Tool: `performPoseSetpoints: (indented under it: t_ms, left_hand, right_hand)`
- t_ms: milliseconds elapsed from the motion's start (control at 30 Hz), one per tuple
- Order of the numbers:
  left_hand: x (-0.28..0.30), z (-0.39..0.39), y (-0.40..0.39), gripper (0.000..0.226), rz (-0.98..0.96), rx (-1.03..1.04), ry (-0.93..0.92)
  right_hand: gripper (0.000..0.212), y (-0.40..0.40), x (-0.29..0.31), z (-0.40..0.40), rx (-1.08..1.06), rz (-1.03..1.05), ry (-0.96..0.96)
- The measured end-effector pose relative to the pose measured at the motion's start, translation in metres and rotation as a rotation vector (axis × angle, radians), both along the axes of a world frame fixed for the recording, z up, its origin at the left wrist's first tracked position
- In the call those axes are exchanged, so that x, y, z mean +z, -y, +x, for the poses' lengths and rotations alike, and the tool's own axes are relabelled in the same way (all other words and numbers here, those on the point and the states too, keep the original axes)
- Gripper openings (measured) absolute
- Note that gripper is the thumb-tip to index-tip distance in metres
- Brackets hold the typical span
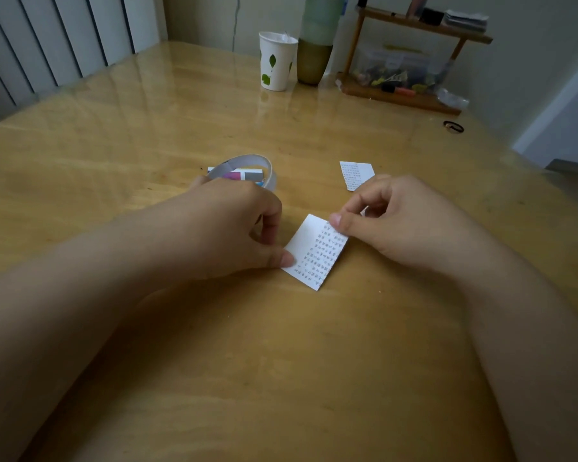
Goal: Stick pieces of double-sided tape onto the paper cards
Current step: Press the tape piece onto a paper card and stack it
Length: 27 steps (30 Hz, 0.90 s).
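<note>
head view — looks forward and down | close over table (181, 105) | wide-angle

rows of small printed characters on near paper card (316, 253) and far card (356, 175), none legible

leaf-print cup (276, 61), green vase (316, 41), wooden shelf (411, 58)

Glossy wooden table (181, 105), matt printed paper card (314, 253), glossy cup (276, 61)
</note>
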<state>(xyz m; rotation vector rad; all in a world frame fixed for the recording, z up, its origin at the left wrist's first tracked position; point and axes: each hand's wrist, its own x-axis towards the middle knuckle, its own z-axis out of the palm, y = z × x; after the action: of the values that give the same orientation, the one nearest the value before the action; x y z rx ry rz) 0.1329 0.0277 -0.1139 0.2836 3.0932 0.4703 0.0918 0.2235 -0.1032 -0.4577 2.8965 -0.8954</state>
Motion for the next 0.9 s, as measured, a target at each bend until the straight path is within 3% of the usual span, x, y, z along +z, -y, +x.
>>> performPoseSetpoints:
  t_ms: [167, 900]
  left_hand:
    - [0.0007, 0.0007, -0.0008, 0.031, 0.003, 0.008, 0.004]
    - [0.0003, 0.0011, -0.0009, 0.031, 0.009, 0.009, 0.009]
  right_hand:
    - [0.012, -0.0019, -0.0038, -0.0041, 0.038, 0.059, 0.046]
    - [0.015, 0.0022, -0.006, -0.0038, 0.004, 0.075, 0.009]
